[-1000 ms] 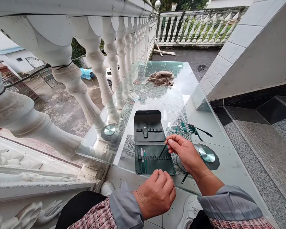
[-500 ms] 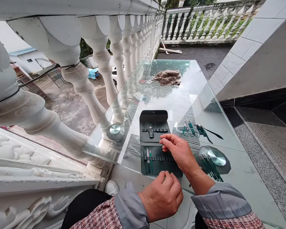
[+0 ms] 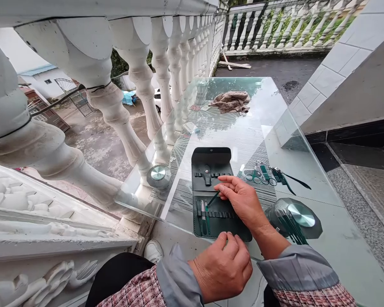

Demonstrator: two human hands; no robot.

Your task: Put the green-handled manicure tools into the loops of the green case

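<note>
A black manicure case [image 3: 222, 230] lies unfolded on the glass table. Several slim tools [image 3: 204, 217] stand in elastic loops at the left of its lower panel; the loops to their right hold nothing visible. My right hand [image 3: 243, 200] is over the lower panel, pinching a thin dark green manicure tool [image 3: 213, 198] that slants down towards the loops; its far end is hidden by the fingers. My left hand [image 3: 222, 266] is closed with fingertips pinched together, just in front of the case's near edge. Whatever those fingers hold, if anything, is hidden.
Nail clippers [image 3: 265, 172] and small scissors [image 3: 251, 175] lie right of the case. Several slim green tools [image 3: 292, 228] lie nearer, above a round table support [image 3: 307, 213]. A crumpled brown cloth [image 3: 231, 102] rests farther back. White balusters [image 3: 128, 72] line the left side.
The thin green tool in my right hand now shows, tilted down towards the loops. My left hand stays closed near the case edge. The view has shifted slightly.
</note>
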